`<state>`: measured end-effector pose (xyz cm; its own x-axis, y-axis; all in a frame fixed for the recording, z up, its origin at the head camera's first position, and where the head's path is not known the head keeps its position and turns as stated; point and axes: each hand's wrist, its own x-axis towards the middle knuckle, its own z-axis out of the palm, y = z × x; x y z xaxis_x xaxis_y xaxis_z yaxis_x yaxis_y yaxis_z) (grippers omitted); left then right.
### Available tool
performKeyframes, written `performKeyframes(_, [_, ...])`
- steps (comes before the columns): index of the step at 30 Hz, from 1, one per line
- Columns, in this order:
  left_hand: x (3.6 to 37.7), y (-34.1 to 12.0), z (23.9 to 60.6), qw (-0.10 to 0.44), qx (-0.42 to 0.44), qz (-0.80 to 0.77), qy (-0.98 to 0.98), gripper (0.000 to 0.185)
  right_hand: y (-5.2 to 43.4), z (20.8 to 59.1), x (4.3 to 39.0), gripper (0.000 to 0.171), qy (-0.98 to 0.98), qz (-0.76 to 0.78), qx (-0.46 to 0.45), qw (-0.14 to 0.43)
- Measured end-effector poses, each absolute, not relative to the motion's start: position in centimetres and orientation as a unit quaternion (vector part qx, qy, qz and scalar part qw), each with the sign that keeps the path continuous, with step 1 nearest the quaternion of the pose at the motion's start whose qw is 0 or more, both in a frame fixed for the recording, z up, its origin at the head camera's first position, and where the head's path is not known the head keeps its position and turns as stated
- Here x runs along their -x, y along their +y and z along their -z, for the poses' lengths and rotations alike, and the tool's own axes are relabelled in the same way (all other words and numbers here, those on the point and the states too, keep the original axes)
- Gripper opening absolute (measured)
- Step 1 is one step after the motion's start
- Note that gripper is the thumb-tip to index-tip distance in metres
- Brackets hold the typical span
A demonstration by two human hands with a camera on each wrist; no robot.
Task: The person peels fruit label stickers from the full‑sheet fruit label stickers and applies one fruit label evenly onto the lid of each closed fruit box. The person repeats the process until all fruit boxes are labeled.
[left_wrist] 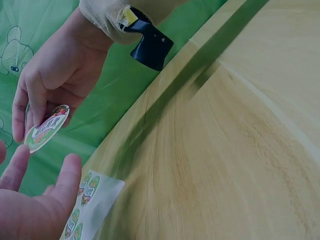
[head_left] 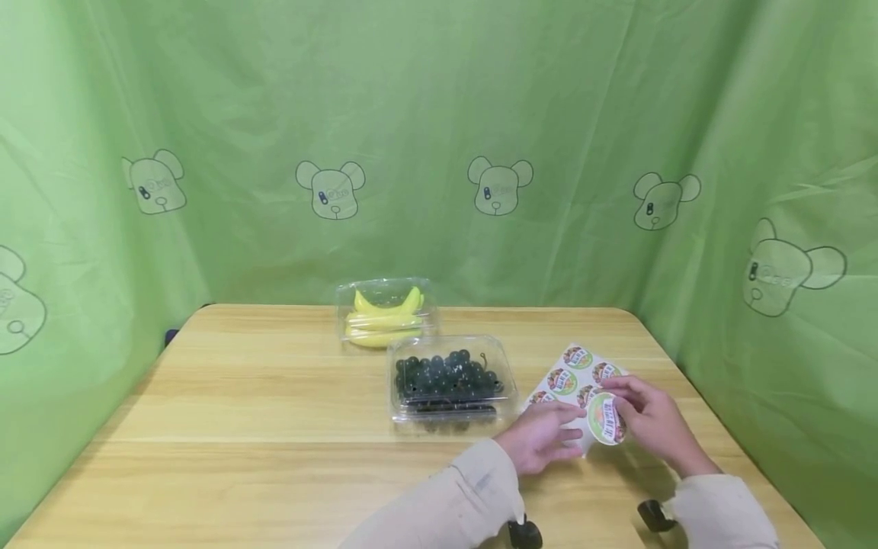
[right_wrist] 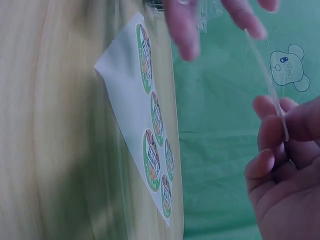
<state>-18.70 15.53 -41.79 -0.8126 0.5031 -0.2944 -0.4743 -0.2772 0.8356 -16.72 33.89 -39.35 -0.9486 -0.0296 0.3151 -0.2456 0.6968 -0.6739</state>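
My right hand point(head_left: 641, 415) pinches a round green-rimmed sticker point(head_left: 607, 418) just above the table; the left wrist view shows the same sticker point(left_wrist: 46, 128) between that hand's fingertips point(left_wrist: 20, 131), and the right wrist view shows it edge-on point(right_wrist: 267, 82). The white sticker sheet point(head_left: 572, 374) with several round stickers lies flat under both hands, also visible as a sheet point(right_wrist: 145, 115). My left hand point(head_left: 545, 435) hovers with relaxed fingers beside the sticker, over the sheet's near corner point(left_wrist: 92, 200). A clear box of dark grapes point(head_left: 449, 381) stands just left of the sheet.
A clear box holding bananas point(head_left: 386, 314) stands behind the grape box. The wooden table point(head_left: 261, 412) has rounded corners, and green cloth point(head_left: 439, 137) hangs round its far and side edges. The table's right edge runs close to my right hand.
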Motion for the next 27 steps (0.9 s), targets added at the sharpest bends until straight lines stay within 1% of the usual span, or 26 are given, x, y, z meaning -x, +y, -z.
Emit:
performKeyframes(4, [18.52, 15.69, 41.71, 0.322, -0.037, -0.797, 0.51, 0.023, 33.83, 39.49, 16.72, 0.034, -0.912, -0.374, -0.101, 0.132])
performKeyframes(9, [18.37, 15.88, 41.84, 0.321, -0.035, -0.803, 0.502, 0.021, 33.78, 39.57, 16.61, 0.032, -0.915, -0.371, -0.087, 0.13])
performKeyframes(17, [18.54, 15.92, 41.72, 0.283, -0.013, -0.835, 0.472, 0.021, 33.71, 39.38, 16.42, 0.037, -0.918, -0.376, -0.032, 0.124])
performKeyframes(23, [18.6, 15.89, 41.52, 0.26, -0.006, -0.858, 0.444, 0.024, 33.95, 39.69, 16.4, 0.042, -0.922, -0.368, -0.044, 0.111])
performKeyframes(27, [18.57, 15.83, 41.37, 0.257, -0.003, -0.859, 0.442, 0.023, 33.95, 39.83, 16.45, 0.043, -0.916, -0.387, -0.041, 0.095])
